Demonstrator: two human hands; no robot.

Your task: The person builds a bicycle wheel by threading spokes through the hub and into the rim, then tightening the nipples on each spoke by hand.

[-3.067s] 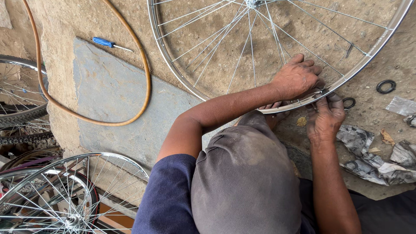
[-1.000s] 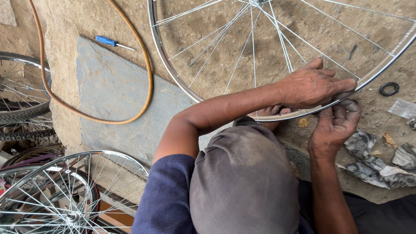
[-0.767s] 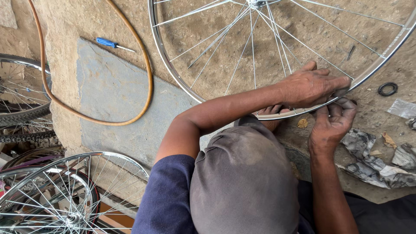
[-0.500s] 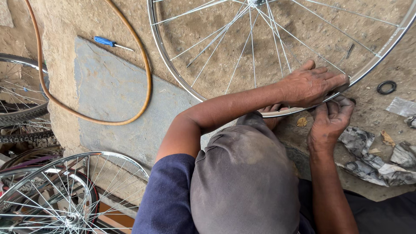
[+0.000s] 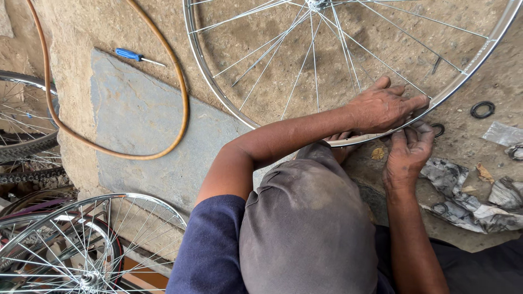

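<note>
Two hands are on the job in front of me: my left hand (image 5: 384,108) lies flat across the near edge of the bicycle wheel (image 5: 348,71), fingers stretched together over the rim and pointing right, while my right hand (image 5: 407,152) sits just below it with fingertips pinched together against the rim's underside; what they pinch is too small to tell. That wheel is shiny silver metal, a thin round hoop with fine wire spokes fanning out from the hub at the top edge of view, lying flat on rough, sandy brown ground (image 5: 261,65). Being round it has no long axis; its near arc runs left to right under my palms. Just right of my fingers a small black ring (image 5: 438,129) rests on the dirt, and another black ring (image 5: 482,109) lies farther right. Crumpled grey paper scraps (image 5: 463,190) spread beside my right wrist. Over to the left, an orange hose (image 5: 163,81) loops across a smooth grey stone slab (image 5: 141,125), a blue-handled screwdriver (image 5: 133,54) near it, and more spoked wheels (image 5: 81,245) are stacked lower left.
</note>
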